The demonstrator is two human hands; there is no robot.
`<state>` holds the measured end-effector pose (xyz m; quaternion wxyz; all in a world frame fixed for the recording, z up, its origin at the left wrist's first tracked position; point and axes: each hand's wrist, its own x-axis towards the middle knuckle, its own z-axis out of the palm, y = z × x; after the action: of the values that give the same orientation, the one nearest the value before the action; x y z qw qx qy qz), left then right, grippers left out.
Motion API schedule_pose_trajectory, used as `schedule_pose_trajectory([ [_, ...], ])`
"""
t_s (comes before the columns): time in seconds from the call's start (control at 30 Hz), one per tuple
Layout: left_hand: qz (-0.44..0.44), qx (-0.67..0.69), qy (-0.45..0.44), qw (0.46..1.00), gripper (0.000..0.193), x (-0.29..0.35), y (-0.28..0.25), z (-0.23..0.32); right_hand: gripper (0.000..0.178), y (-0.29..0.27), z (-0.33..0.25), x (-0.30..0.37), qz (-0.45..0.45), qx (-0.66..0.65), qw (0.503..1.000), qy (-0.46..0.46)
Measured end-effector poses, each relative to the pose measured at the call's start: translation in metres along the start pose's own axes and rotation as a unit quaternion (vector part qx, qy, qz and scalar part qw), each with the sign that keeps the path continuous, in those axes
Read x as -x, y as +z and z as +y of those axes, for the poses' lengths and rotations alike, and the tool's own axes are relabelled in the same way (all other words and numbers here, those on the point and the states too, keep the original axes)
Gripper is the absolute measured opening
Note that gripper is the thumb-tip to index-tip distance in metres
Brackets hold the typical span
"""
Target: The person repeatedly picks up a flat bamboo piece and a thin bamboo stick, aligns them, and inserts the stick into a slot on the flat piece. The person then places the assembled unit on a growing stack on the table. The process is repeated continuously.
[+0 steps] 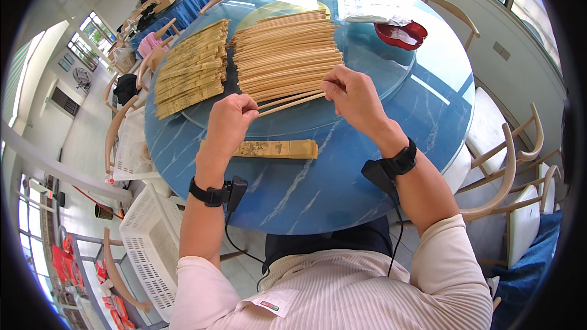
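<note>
Both hands are working above the round blue table (342, 189): the left hand (229, 123) is pinching one end of a pair of bare wooden chopsticks (291, 102) with curled fingers, while the right hand (354, 99) is gripping the other end. Just beyond them a pile of bare chopsticks (287, 52) is lying beside a stack of paper-sleeved chopsticks (191, 68). One empty paper sleeve (275, 149) is resting flat near the left wrist, and a white plastic basket (153, 247) is standing on the floor below.

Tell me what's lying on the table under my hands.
A flat tan paper sleeve lies on the blue table below the left hand and the right hand, which hold a pair of chopsticks. The left hand covers the sleeve's left end.
</note>
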<state>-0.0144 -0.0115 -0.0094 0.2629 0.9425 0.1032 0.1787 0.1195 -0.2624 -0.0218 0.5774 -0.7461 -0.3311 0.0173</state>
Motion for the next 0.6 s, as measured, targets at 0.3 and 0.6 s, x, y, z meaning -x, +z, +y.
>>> schedule_pose_trajectory([
  [0.3, -0.050, -0.044, -0.031, 0.997, 0.028, -0.004, 0.004, -0.025, 0.014, -0.006, 0.013, -0.008, 0.028, 0.039, 0.998, -0.028],
  [0.6, -0.098, -0.006, -0.064, 0.993, 0.016, 0.002, -0.005, -0.018, 0.013, -0.005, 0.013, -0.007, 0.055, 0.095, 0.993, -0.044],
])
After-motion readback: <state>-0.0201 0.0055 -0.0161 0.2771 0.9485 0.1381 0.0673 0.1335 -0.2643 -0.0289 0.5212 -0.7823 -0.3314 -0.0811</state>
